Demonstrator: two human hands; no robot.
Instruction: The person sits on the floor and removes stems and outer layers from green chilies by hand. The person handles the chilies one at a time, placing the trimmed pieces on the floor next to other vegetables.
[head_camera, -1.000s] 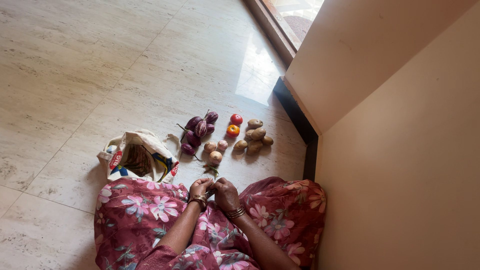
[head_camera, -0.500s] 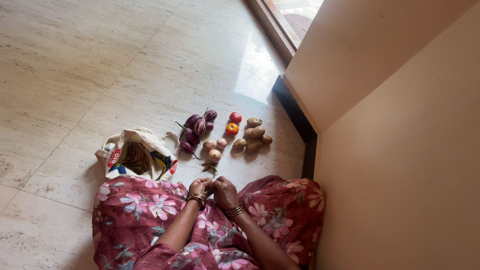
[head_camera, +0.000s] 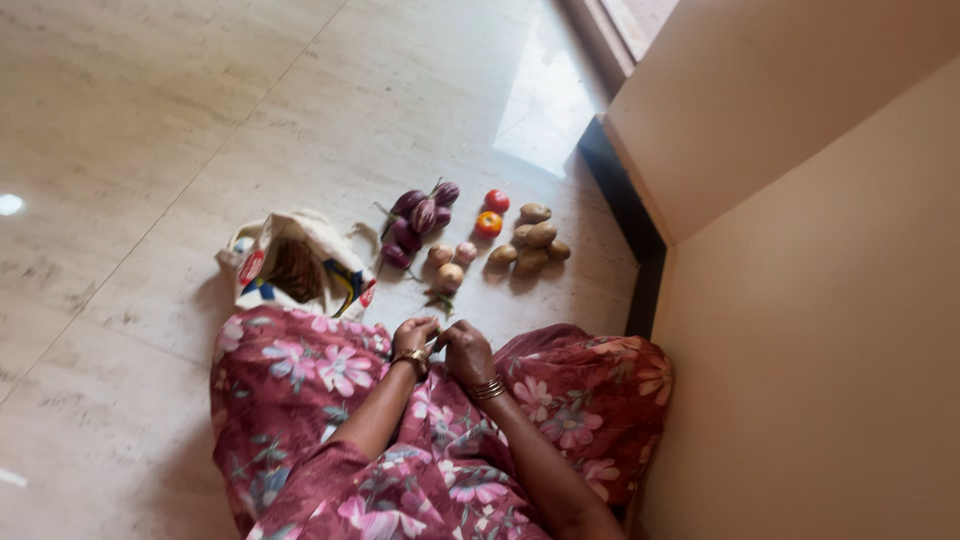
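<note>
Onions (head_camera: 449, 266), potatoes (head_camera: 531, 244), bag (head_camera: 296, 268) beyond hands.

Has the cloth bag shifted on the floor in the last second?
No. The cloth bag keeps its place left of the purple eggplants and against the floral skirt; only the camera view shifted.

The person sits with both knees spread wide, and both forearms reach forward and down over the lap. The left hand (head_camera: 414, 333) and the right hand (head_camera: 466, 352) meet just past the lap's front edge, fingertips touching, fingers curled inward as if pinching something too small to make out. The left hand lies knuckles up; the right shows its back, thumb side toward the left. Both wrists are bent slightly, elbows tucked near the body.
</note>
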